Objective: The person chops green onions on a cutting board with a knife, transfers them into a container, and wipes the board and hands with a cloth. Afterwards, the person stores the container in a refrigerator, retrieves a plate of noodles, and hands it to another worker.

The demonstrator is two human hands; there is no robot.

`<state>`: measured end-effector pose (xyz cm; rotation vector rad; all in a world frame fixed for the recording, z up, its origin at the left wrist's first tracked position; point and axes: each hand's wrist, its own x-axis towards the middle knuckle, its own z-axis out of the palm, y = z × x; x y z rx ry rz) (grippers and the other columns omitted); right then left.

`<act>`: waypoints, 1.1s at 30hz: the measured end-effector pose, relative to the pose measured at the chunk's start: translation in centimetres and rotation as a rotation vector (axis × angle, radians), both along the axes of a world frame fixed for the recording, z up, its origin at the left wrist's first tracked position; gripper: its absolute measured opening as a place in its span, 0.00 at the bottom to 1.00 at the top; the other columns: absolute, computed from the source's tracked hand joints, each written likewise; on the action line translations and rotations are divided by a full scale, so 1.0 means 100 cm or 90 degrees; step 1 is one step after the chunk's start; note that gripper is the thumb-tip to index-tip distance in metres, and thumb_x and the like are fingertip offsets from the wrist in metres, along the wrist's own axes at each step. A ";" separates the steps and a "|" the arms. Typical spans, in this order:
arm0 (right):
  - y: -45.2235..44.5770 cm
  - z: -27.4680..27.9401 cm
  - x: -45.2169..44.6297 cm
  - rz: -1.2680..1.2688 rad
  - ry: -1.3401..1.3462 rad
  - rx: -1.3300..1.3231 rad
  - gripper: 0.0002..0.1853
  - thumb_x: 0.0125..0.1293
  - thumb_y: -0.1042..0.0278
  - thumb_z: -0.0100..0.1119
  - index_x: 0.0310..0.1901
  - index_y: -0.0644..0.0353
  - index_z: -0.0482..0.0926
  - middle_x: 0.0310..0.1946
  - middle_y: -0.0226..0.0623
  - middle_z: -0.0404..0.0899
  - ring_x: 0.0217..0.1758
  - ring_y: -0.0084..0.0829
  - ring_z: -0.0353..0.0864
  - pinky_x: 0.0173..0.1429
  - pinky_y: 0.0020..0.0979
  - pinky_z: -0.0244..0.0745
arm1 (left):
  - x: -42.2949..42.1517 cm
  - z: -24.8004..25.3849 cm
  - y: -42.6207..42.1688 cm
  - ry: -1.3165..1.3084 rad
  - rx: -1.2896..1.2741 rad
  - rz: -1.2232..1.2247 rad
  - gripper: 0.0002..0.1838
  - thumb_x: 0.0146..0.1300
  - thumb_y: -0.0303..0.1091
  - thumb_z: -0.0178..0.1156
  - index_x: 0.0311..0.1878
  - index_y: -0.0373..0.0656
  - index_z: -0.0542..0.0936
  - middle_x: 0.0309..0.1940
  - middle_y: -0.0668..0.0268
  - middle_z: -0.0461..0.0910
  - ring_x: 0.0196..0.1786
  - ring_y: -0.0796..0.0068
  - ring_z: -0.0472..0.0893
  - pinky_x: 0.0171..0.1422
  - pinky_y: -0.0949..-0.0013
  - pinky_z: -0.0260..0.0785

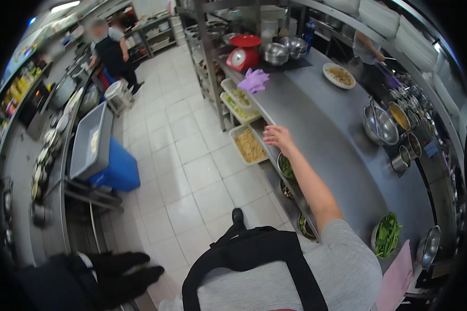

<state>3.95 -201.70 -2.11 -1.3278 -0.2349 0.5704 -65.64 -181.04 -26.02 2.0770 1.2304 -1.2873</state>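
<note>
My right hand (pixel 278 137) reaches forward over the near edge of a long steel counter (pixel 327 140). Its fingers are slightly bent and spread, with nothing visible held in them. Just beside and below it, a white tub of chopped pale yellow food (pixel 250 144) sticks out from under the counter. A bowl of green vegetables (pixel 285 167) sits under the edge, partly hidden by my forearm. Further along the counter lie purple gloves (pixel 254 81). My left hand is out of the frame.
A red scale (pixel 243 53) and steel bowls (pixel 276 53) stand at the counter's far end. A plate of food (pixel 339 76) and leafy greens (pixel 388 236) are on the right. Left stands a blue bin (pixel 120 166). One person (pixel 114 52) stands far back, another (pixel 62 282) close at lower left.
</note>
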 end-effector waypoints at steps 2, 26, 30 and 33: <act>-0.019 0.015 0.064 -0.090 0.025 0.030 0.17 0.68 0.65 0.54 0.54 0.65 0.72 0.43 0.46 0.81 0.37 0.37 0.85 0.38 0.30 0.81 | 0.054 -0.001 0.045 -0.028 -0.016 0.063 0.38 0.55 0.62 0.59 0.58 0.39 0.76 0.54 0.49 0.78 0.58 0.47 0.75 0.65 0.53 0.65; -0.194 -0.053 0.531 -0.824 0.146 0.204 0.26 0.69 0.70 0.51 0.64 0.71 0.56 0.50 0.65 0.71 0.43 0.58 0.80 0.45 0.51 0.84 | 0.364 0.087 0.223 -0.151 0.120 0.114 0.29 0.59 0.50 0.62 0.56 0.37 0.76 0.50 0.47 0.80 0.54 0.51 0.79 0.59 0.56 0.70; -0.171 -0.035 0.513 -0.929 0.180 0.183 0.23 0.68 0.76 0.44 0.64 0.67 0.57 0.54 0.59 0.70 0.47 0.58 0.79 0.44 0.52 0.85 | 0.346 0.109 0.232 -0.041 0.111 0.201 0.29 0.59 0.50 0.61 0.57 0.37 0.76 0.50 0.48 0.80 0.54 0.52 0.79 0.58 0.56 0.70; -0.154 -0.038 0.458 -0.923 0.118 0.171 0.23 0.68 0.77 0.42 0.65 0.64 0.59 0.59 0.55 0.68 0.54 0.55 0.77 0.49 0.55 0.83 | 0.369 0.109 0.284 -0.101 0.138 0.190 0.29 0.59 0.49 0.61 0.58 0.37 0.75 0.49 0.48 0.80 0.53 0.52 0.79 0.58 0.56 0.70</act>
